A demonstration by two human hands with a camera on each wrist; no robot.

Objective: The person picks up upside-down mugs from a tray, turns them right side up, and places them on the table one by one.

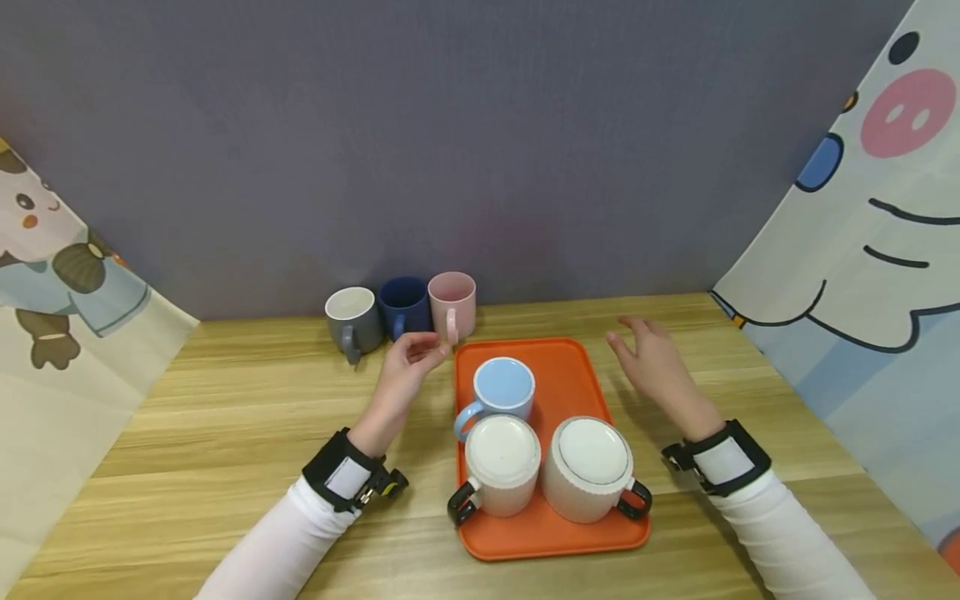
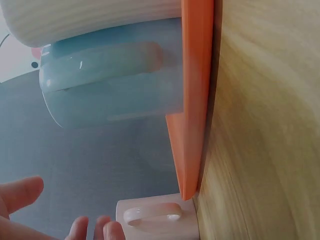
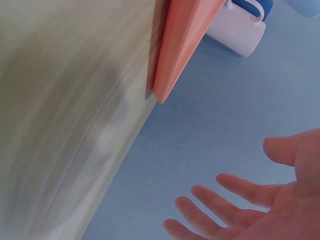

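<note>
My left hand (image 1: pixel 411 365) is held near the handle of a pink mug (image 1: pixel 462 298), its thumb and fingers apart with nothing between them. In the left wrist view, the fingertips (image 2: pixel 114 231) show close beside that pink mug (image 2: pixel 165 225). To the right of an orange tray (image 1: pixel 561 367), my right hand (image 1: pixel 660 367) hovers with fingers spread and holds nothing. On the tray stands a light blue mug (image 1: pixel 506 390), its handle to the left. Two white mugs with black handles, one left (image 1: pixel 501 467) and one right (image 1: pixel 587 475), sit at its near end.
A dark blue mug (image 1: pixel 405 308) and a grey mug (image 1: pixel 354 323) stand in a row left of the pink one, close to the grey back panel (image 1: pixel 525 167). All rest on a wood-grain table (image 1: pixel 225 417). Printed cloths hang at the left (image 1: pixel 45 417) and right (image 1: pixel 885 275).
</note>
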